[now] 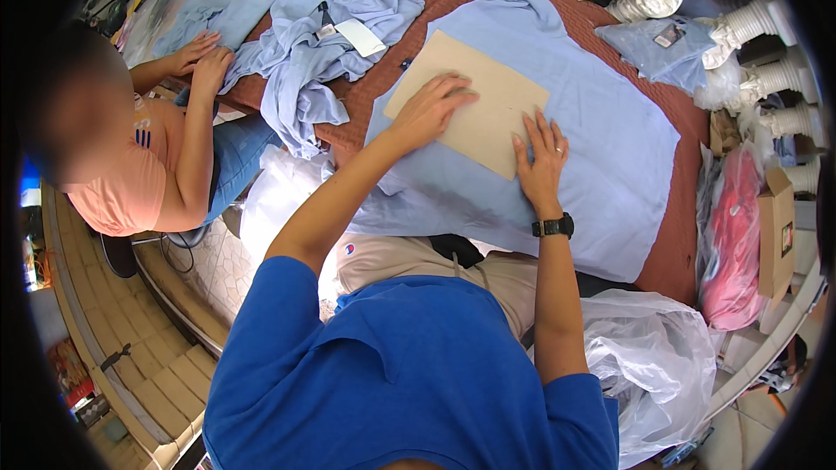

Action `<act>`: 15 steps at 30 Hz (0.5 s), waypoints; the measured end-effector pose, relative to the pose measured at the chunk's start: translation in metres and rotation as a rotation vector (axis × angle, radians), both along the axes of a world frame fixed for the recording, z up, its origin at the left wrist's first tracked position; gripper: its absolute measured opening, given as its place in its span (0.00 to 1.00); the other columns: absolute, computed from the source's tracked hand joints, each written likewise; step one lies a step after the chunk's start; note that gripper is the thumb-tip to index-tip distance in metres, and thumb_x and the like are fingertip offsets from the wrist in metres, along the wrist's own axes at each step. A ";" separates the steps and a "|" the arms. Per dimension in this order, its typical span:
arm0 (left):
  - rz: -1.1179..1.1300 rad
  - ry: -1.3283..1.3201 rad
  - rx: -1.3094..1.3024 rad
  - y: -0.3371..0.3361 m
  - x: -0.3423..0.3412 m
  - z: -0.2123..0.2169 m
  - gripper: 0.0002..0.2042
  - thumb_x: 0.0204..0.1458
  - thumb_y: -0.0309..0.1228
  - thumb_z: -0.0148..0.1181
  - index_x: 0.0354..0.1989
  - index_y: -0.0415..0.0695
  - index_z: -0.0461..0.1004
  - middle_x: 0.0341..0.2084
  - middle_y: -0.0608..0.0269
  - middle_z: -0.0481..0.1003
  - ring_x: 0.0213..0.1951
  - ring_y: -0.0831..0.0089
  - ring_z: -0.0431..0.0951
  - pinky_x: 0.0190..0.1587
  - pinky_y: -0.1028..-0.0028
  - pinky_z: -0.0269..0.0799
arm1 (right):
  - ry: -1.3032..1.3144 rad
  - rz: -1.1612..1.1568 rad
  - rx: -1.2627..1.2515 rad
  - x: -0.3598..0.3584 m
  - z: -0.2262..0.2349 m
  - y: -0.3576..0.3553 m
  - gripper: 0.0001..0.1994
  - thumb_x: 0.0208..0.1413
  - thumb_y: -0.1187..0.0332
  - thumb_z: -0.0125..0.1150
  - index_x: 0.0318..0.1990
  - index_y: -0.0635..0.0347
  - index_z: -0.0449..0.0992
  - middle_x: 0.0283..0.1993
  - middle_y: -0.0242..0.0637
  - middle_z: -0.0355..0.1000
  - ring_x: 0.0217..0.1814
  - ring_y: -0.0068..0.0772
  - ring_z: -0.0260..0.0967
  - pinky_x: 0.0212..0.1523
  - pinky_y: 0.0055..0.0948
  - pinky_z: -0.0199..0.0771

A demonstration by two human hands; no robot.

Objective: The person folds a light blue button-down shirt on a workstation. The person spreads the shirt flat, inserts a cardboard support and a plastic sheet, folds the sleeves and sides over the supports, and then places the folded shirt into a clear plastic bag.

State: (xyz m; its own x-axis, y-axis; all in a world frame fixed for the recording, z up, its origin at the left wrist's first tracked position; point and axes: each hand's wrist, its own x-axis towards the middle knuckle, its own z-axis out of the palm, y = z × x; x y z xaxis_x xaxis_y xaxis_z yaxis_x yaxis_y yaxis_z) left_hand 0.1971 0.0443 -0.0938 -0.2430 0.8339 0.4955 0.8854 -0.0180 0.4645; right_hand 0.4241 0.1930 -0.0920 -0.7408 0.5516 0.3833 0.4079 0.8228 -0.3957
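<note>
A light blue garment lies spread over the brown-covered table in front of me, its collar end toward the far side. On top of it rests a flat beige cardboard sheet, set at a slant. My left hand lies on the upper left part of the cardboard with fingers stretched out. My right hand touches the garment beside the cardboard's right edge, its fingers apart and pointing away from me. Neither hand grips anything. A dark watch is on my right wrist.
On the left, another person handles blue cloth. A crumpled blue garment pile with a white tag lies between us. Bagged blue clothing, a pink bagged bundle and a cardboard box line the right. Clear plastic hangs near my right.
</note>
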 end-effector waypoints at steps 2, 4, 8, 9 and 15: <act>0.002 0.004 0.008 0.000 0.000 0.000 0.22 0.51 0.18 0.55 0.53 0.51 0.77 0.59 0.62 0.70 0.65 0.57 0.65 0.66 0.62 0.62 | -0.007 -0.001 0.007 0.000 0.001 0.000 0.22 0.64 0.56 0.56 0.64 0.47 0.72 0.73 0.34 0.60 0.75 0.51 0.49 0.74 0.59 0.38; 0.006 0.015 0.021 0.001 0.000 0.000 0.21 0.50 0.18 0.55 0.52 0.51 0.78 0.58 0.62 0.70 0.64 0.58 0.65 0.65 0.62 0.63 | -0.017 -0.003 0.011 0.000 0.001 0.000 0.22 0.64 0.56 0.56 0.64 0.46 0.72 0.73 0.34 0.60 0.75 0.51 0.49 0.74 0.59 0.38; 0.014 0.033 0.013 0.000 0.000 0.001 0.21 0.50 0.18 0.55 0.53 0.51 0.78 0.58 0.62 0.71 0.64 0.58 0.65 0.65 0.62 0.63 | -0.029 -0.005 0.014 0.000 0.002 -0.001 0.22 0.64 0.56 0.55 0.64 0.46 0.71 0.73 0.34 0.60 0.75 0.51 0.49 0.73 0.59 0.39; 0.015 0.036 0.011 0.000 0.000 0.001 0.21 0.50 0.18 0.55 0.53 0.51 0.78 0.58 0.62 0.71 0.64 0.58 0.65 0.65 0.62 0.64 | -0.029 -0.005 0.014 -0.001 0.003 -0.001 0.22 0.64 0.56 0.55 0.64 0.46 0.71 0.73 0.34 0.60 0.75 0.51 0.49 0.73 0.59 0.39; 0.009 0.036 0.034 0.000 0.001 0.000 0.21 0.50 0.18 0.55 0.53 0.50 0.77 0.58 0.62 0.71 0.64 0.58 0.65 0.66 0.62 0.63 | -0.009 -0.003 0.019 0.001 0.000 0.000 0.22 0.64 0.55 0.55 0.64 0.46 0.72 0.73 0.34 0.60 0.75 0.51 0.50 0.73 0.60 0.39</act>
State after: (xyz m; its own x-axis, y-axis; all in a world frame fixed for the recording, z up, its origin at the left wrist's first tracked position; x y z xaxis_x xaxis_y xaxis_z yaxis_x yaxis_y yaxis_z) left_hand 0.1984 0.0448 -0.0938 -0.2319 0.8141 0.5324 0.9019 -0.0252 0.4312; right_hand 0.4247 0.1934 -0.0921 -0.7427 0.5464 0.3870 0.4137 0.8289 -0.3765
